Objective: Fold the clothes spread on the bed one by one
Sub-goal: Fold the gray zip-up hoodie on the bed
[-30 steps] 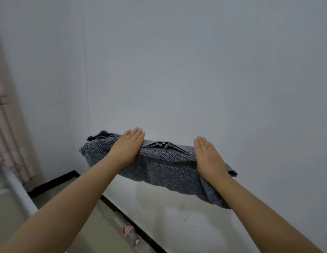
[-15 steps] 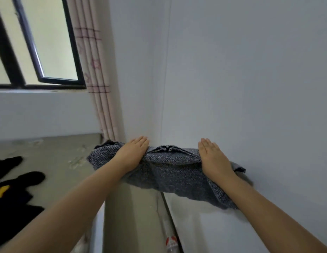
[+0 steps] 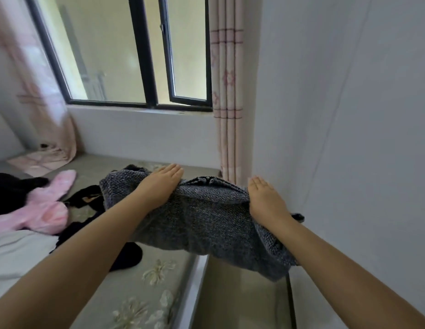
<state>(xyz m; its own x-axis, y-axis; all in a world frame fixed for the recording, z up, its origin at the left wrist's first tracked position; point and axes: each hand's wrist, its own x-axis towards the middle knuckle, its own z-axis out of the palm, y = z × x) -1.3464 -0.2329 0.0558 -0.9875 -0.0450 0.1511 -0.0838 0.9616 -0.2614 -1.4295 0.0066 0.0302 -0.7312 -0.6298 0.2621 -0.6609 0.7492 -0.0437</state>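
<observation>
**Around the room**

A black-framed window (image 3: 140, 55) fills the far wall, one sash standing ajar. A pink patterned curtain (image 3: 228, 91) hangs straight at its right (drawn narrow), and another curtain (image 3: 40, 103) drapes down at the far left. A plain white wall (image 3: 349, 115) runs along the right.

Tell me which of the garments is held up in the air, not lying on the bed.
The grey knitted garment. Both hands, the left hand and the right hand, carry it; the pink garment and the black clothes lie on the bed.
</observation>
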